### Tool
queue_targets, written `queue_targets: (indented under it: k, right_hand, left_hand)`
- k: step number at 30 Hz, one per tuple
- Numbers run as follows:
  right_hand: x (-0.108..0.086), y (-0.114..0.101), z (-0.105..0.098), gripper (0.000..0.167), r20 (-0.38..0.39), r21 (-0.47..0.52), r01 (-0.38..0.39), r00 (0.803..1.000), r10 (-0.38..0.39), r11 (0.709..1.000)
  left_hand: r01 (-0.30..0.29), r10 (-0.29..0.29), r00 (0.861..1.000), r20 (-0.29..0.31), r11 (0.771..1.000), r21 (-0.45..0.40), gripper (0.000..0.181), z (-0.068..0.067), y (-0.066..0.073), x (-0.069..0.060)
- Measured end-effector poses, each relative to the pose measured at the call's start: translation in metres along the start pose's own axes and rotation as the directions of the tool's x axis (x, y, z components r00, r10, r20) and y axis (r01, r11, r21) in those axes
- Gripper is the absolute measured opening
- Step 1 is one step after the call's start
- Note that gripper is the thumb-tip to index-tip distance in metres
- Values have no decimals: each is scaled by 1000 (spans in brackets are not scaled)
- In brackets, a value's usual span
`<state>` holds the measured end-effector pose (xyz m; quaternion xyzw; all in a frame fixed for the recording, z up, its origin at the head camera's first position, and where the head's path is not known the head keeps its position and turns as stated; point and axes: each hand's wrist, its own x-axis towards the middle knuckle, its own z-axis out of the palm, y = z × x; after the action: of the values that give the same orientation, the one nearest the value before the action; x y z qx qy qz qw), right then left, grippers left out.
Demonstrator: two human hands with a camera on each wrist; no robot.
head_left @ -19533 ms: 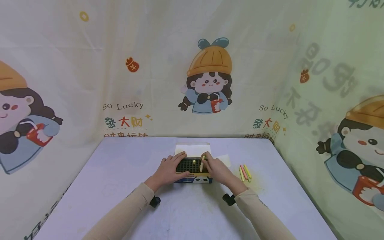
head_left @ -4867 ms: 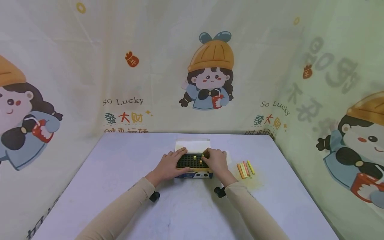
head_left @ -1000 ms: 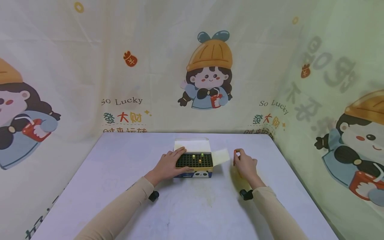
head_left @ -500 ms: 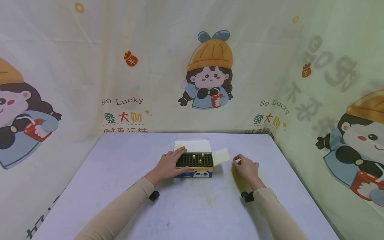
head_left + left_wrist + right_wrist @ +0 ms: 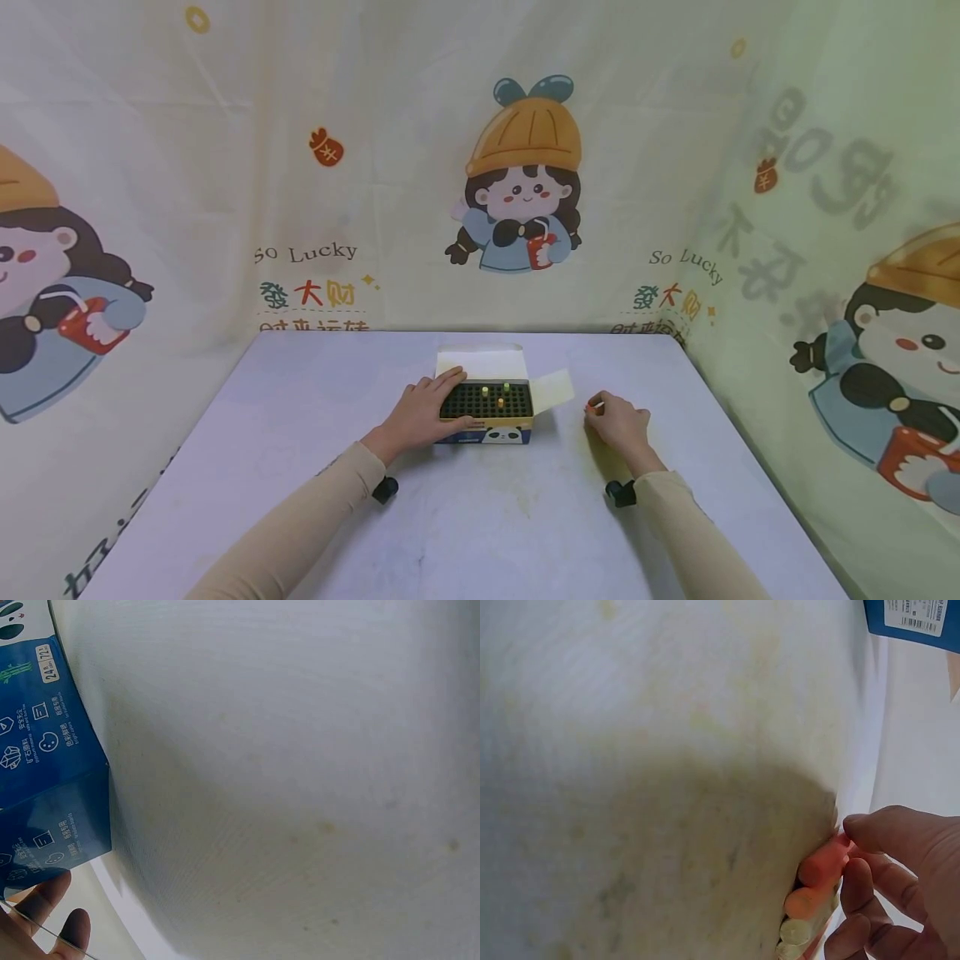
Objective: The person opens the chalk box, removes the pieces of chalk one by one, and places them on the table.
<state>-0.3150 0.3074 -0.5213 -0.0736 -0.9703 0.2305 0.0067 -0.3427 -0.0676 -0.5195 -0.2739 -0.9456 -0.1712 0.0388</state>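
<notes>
My left hand (image 5: 416, 417) grips the left end of a blue and yellow chalk box (image 5: 492, 436), thumb at the front and fingers at the back. In the left wrist view, the blue box (image 5: 45, 742) stands at the left, with fingertips (image 5: 52, 896) below it. Three chalk sticks, one of them orange (image 5: 501, 403), poke up from the box's black holed insert (image 5: 468, 402). To the right, my right hand (image 5: 618, 423) pinches a red chalk stick (image 5: 823, 868) low over the table. This stick lies against an orange chalk (image 5: 801, 904), with pale chalk (image 5: 795, 931) beyond.
The box's white lid (image 5: 483, 363) is raised at the back, and a white side flap (image 5: 552, 392) sticks out towards my right hand. Yellowish dust marks the table (image 5: 480, 517). A printed cloth (image 5: 405, 208) hangs behind and at both sides.
Earlier my right hand worked chalk at the box, and the table row gained sticks. Over the last second it lowered a red chalk to the table. My left hand stays on the box.
</notes>
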Motion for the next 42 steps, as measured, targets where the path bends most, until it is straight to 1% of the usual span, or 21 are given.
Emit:
queue_targets:
  k: [4,7,10,13,17,23,26,29,31,32,33,35,37,39,42]
  right_hand:
    - [1,0,-2,30,6,3,-2,1000,2,1000]
    - [2,-2,-4,29,-12,15,-1,1000,1,1000]
    - [1,-7,-8,26,-57,24,33,998,-31,999]
    - [0,-14,-12,24,-122,39,77,990,-72,996]
    - [-1,-28,-18,23,-214,69,127,971,-109,990]
    - [-3,-57,-30,24,-334,125,172,935,-122,977]
    - [-2,-74,-36,25,-382,155,216,913,-143,964]
    - [-4,-92,-39,25,-400,165,278,896,-193,946]
    - [-6,-103,-38,23,-383,159,323,891,-243,933]
    - [-9,-109,-37,22,-363,153,341,892,-269,927]
    - [-11,-115,-36,21,-334,148,364,893,-300,920]
    - [-15,-125,-31,20,-268,119,416,888,-374,902]
    - [-19,-132,-25,19,-187,93,450,884,-428,888]
    - [-22,-138,-20,18,-107,69,475,878,-467,877]
    - [-24,-143,-11,18,5,45,476,879,-477,878]
  left_hand:
    - [-7,7,1000,-11,1000,-5,89,0,0,0]
    - [-2,2,1000,1,1000,-2,90,0,0,0]
    - [2,-2,1000,9,1000,-2,90,-1,-1,0]
    - [1,-1,1000,9,1000,-2,90,-2,-1,0]
    - [-4,4,1000,5,1000,-4,89,-3,-1,-1]
    - [2,-2,1000,9,1000,-2,90,-4,0,-2]
    - [5,-5,1000,9,1000,-3,90,-4,0,-2]
    - [10,-10,1000,15,1000,-3,90,-4,0,-1]
    - [11,-11,1000,17,1000,-2,90,-3,0,-1]
    - [11,-11,1000,18,1000,-3,90,-3,1,0]
    - [11,-11,1000,21,1000,-2,90,-3,1,0]
    - [7,-7,1000,18,1000,-4,90,-3,1,0]
    - [6,-6,1000,15,1000,-7,90,-4,2,0]
    - [10,-9,1000,18,1000,-7,90,-4,2,0]
    - [15,-15,1000,22,1000,-6,91,-3,1,0]
